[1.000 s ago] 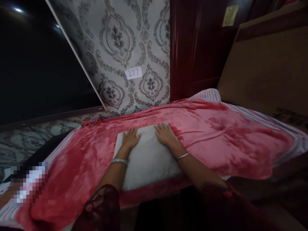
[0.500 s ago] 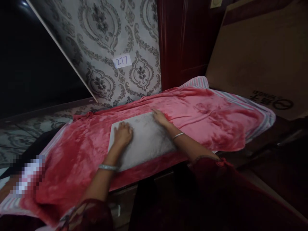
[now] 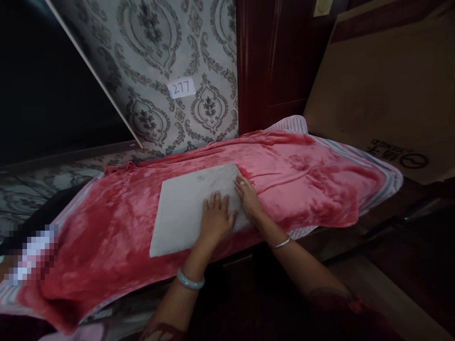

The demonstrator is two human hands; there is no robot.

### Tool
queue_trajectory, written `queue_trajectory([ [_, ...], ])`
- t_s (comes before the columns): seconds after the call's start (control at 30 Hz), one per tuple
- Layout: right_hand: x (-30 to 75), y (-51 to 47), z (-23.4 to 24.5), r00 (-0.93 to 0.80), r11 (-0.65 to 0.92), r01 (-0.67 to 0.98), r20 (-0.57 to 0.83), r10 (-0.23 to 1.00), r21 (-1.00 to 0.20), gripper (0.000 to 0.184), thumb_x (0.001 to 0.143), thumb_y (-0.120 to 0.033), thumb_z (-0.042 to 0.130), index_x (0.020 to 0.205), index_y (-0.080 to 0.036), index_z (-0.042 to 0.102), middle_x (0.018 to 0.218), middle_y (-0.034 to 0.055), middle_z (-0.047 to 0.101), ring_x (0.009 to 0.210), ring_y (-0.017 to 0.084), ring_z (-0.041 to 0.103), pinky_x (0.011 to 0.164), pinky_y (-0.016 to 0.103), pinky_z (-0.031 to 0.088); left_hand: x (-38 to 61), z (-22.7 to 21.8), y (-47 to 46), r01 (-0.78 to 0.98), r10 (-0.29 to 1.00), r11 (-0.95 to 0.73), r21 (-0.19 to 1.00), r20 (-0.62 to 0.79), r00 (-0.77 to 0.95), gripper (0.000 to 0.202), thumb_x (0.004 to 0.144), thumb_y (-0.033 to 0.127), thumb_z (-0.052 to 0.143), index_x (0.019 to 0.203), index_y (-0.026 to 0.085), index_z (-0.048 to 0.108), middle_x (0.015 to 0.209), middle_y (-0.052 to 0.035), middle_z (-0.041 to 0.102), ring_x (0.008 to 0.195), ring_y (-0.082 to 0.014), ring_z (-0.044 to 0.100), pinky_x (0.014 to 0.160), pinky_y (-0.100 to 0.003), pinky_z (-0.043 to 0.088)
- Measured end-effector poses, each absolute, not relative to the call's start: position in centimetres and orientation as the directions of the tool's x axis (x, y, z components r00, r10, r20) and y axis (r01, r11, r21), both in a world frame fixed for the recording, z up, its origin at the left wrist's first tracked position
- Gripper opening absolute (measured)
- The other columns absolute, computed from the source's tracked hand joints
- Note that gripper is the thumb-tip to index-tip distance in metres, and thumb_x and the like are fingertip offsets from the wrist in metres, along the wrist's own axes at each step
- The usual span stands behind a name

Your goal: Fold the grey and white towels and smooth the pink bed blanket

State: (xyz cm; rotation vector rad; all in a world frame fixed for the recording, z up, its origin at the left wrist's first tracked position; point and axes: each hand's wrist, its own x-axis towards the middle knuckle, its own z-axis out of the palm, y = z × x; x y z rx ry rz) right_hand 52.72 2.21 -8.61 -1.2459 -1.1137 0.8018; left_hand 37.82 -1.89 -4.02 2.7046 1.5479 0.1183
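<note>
Grey-white towel [image 3: 181, 208], already folded flat on the red blanket [image 3: 302, 184], is pressed down by the left hand [image 3: 215, 220] and right hand [image 3: 249, 199], each grip spread open, clasping nothing.

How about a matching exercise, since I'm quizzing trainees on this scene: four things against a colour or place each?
1 blanket
2 folded cloth
3 label
4 cardboard

A stuck on the patterned panel
B brown, at the right
C pink-red, spread wide
D pale grey, touched by left hand and right hand

Pairs: 1-C, 2-D, 3-A, 4-B
</note>
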Motion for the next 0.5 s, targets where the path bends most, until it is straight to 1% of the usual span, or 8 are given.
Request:
queue_trajectory([
  [0.1, 52.7, 2.2, -8.5, 0.313, 0.166, 0.126, 0.198, 0.929, -0.978, 0.066, 0.103, -0.052, 0.015, 0.159, -0.02, 0.03, 0.159, 0.0098, 0.038, 0.141, 0.018, 0.045, 0.111, 0.035, 0.042, 32.7, -3.4, -0.8, 0.935, 0.934, -0.354, 0.02, 0.048, 0.353, 0.067, 0.099, 0.048, 0.036, 0.156, 0.013, 0.035, 0.165, -0.021, 0.023, 0.154, -0.0348, 0.018, 0.123, -0.057, 0.015],
  [0.17, 52.5, 2.0, -8.4, 0.335, 0.157, 0.109, 0.184, 0.924, -0.982, 0.06, 0.104, -0.045, 0.019, 0.157, -0.021, 0.034, 0.158, 0.0086, 0.041, 0.14, 0.018, 0.045, 0.112, 0.036, 0.042, 28.9, -3.1, -0.2, 0.973, 0.972, -0.233, 0.0, 0.044, 0.233, 0.067, 0.099, 0.048, 0.035, 0.156, 0.012, 0.035, 0.165, -0.0208, 0.023, 0.154, -0.0348, 0.017, 0.123, -0.057, 0.017],
  [0.23, 52.3, 1.9, -8.4, 0.363, 0.156, 0.07, 0.171, 0.916, -0.985, 0.056, 0.103, -0.038, 0.023, 0.155, -0.022, 0.039, 0.156, 0.0085, 0.044, 0.139, 0.018, 0.047, 0.112, 0.038, 0.041, 25.4, -3.1, 0.3, 0.995, 0.995, -0.097, 0.02, 0.031, 0.096, 0.067, 0.1, 0.045, 0.032, 0.156, 0.009, 0.032, 0.164, -0.0216, 0.026, 0.153, -0.0358, 0.021, 0.121, -0.057, 0.023],
  [0.3, 52.1, 1.8, -8.3, 0.383, 0.172, 0.02, 0.166, 0.909, -0.985, 0.054, 0.101, -0.034, 0.027, 0.152, -0.022, 0.043, 0.154, 0.0099, 0.047, 0.137, 0.02, 0.049, 0.112, 0.041, 0.042, 23.0, -3.3, 0.7, 0.996, 1.0, -0.021, 0.081, 0.025, 0.019, 0.066, 0.101, 0.041, 0.028, 0.155, 0.004, 0.032, 0.161, -0.0236, 0.033, 0.15, -0.0346, 0.031, 0.119, -0.052, 0.03],
  [0.37, 51.9, 1.8, -8.2, 0.386, 0.204, -0.036, 0.175, 0.906, -0.978, 0.053, 0.1, -0.034, 0.031, 0.149, -0.021, 0.045, 0.153, 0.0116, 0.048, 0.136, 0.021, 0.05, 0.112, 0.042, 0.042, 21.6, -3.6, 1.1, 0.988, 0.998, -0.015, 0.152, 0.058, 0.006, 0.064, 0.1, 0.037, 0.027, 0.153, 0.001, 0.034, 0.155, -0.0247, 0.042, 0.145, -0.0324, 0.04, 0.117, -0.047, 0.034],
  [0.43, 52.1, 1.7, -8.0, 0.38, 0.237, -0.077, 0.192, 0.905, -0.968, 0.053, 0.098, -0.036, 0.034, 0.147, -0.021, 0.048, 0.152, 0.0124, 0.049, 0.135, 0.023, 0.051, 0.111, 0.043, 0.043, 20.8, -3.8, 1.5, 0.972, 0.994, -0.028, 0.235, 0.106, 0.003, 0.062, 0.098, 0.036, 0.034, 0.15, 0.002, 0.039, 0.15, -0.0244, 0.05, 0.14, -0.0324, 0.046, 0.116, -0.047, 0.036],
  [0.5, 52.7, 1.7, -7.7, 0.386, 0.264, -0.051, 0.225, 0.895, -0.963, 0.054, 0.096, -0.038, 0.038, 0.145, -0.021, 0.051, 0.149, 0.012, 0.052, 0.133, 0.024, 0.053, 0.109, 0.043, 0.045, 20.3, -3.9, 2.2, 0.925, 0.992, -0.028, 0.38, 0.122, -0.02, 0.062, 0.095, 0.037, 0.045, 0.148, 0.005, 0.044, 0.146, -0.0227, 0.054, 0.138, -0.0331, 0.049, 0.115, -0.047, 0.038],
])
